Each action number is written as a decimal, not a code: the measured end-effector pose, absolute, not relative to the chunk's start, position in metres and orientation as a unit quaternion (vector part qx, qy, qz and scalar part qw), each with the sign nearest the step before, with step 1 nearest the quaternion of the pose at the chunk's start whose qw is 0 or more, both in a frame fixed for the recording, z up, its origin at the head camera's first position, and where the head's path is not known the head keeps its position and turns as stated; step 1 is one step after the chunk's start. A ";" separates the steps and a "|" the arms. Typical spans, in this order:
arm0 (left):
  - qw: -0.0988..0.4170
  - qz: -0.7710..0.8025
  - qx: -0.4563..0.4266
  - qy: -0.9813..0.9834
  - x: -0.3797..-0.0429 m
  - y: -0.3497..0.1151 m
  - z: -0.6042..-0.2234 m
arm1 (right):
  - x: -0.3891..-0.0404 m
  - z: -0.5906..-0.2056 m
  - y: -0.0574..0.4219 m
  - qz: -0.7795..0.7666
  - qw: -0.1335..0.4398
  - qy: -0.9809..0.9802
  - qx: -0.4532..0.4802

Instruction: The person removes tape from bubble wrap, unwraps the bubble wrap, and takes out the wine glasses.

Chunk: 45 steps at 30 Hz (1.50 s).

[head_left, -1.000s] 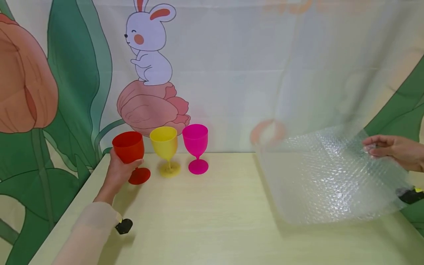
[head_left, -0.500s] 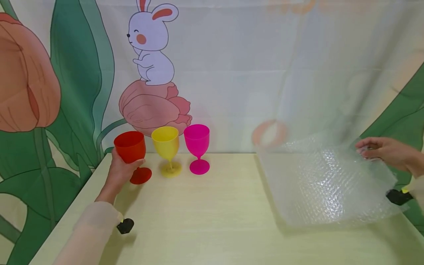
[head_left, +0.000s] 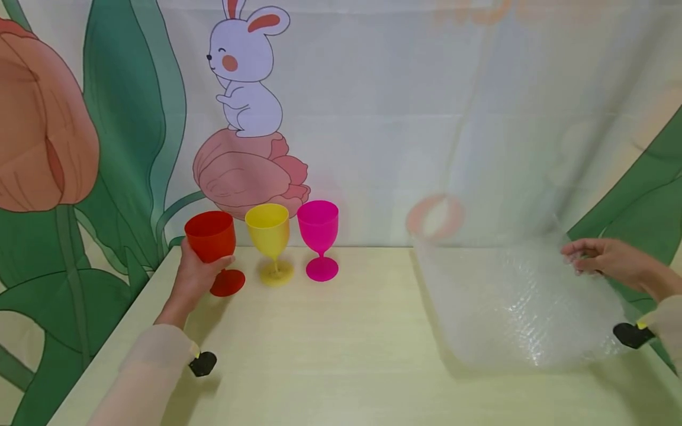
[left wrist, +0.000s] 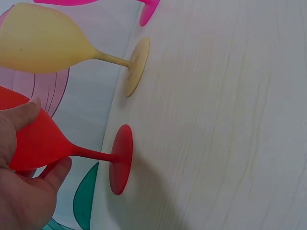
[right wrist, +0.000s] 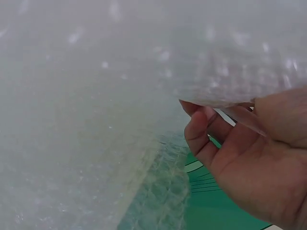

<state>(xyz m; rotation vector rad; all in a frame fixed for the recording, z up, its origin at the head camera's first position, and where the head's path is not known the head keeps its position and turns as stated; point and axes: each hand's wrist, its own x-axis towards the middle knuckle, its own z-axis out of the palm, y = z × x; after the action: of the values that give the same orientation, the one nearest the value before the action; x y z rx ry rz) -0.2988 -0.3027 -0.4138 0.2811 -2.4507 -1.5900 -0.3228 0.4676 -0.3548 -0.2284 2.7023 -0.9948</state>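
Note:
My left hand (head_left: 193, 273) grips the bowl of a red goblet (head_left: 210, 234) at the table's back left. In the left wrist view the thumb lies on the side of the red goblet (left wrist: 41, 136), with fingers curled beneath the bowl near the stem. Its foot is on or close over the tabletop. My right hand (head_left: 613, 260) pinches the edge of a clear sheet of bubble wrap (head_left: 511, 313) at the right. In the right wrist view the bubble wrap (right wrist: 86, 120) fills most of the picture, its edge between thumb and fingers of the right hand (right wrist: 254, 153).
A yellow goblet (head_left: 268, 234) and a magenta goblet (head_left: 318, 228) stand upright in a row right of the red one. The pale wooden table (head_left: 330, 343) ends at a printed cloth backdrop (head_left: 367, 118) with a rabbit and tulips.
My right hand has moved left and slightly down with the bubble wrap, which now lies lower over the table. The left hand keeps its grip on the red goblet.

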 end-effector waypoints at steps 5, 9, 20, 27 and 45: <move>0.104 -0.543 0.091 -0.828 -0.300 -0.303 -0.414 | -0.320 -0.363 0.467 -0.358 0.131 0.921 -0.083; 0.107 -0.542 0.088 -0.829 -0.301 -0.304 -0.413 | -0.320 -0.364 0.466 -0.364 0.128 0.918 -0.088; 0.106 -0.541 0.094 -0.829 -0.299 -0.304 -0.416 | -0.322 -0.365 0.458 -0.330 0.117 0.931 -0.104; 0.110 -0.542 0.089 -0.828 -0.299 -0.304 -0.416 | -0.324 -0.372 0.458 -0.319 0.104 0.936 -0.103; 0.104 -0.541 0.099 -0.829 -0.301 -0.303 -0.415 | -0.325 -0.385 0.456 -0.196 0.033 0.972 -0.124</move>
<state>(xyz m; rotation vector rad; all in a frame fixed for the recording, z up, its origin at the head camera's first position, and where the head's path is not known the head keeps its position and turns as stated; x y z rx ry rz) -0.3012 -0.3029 -0.4147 0.2907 -2.4446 -1.5959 -0.3253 0.4563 -0.3845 -0.3804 2.9909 -0.6045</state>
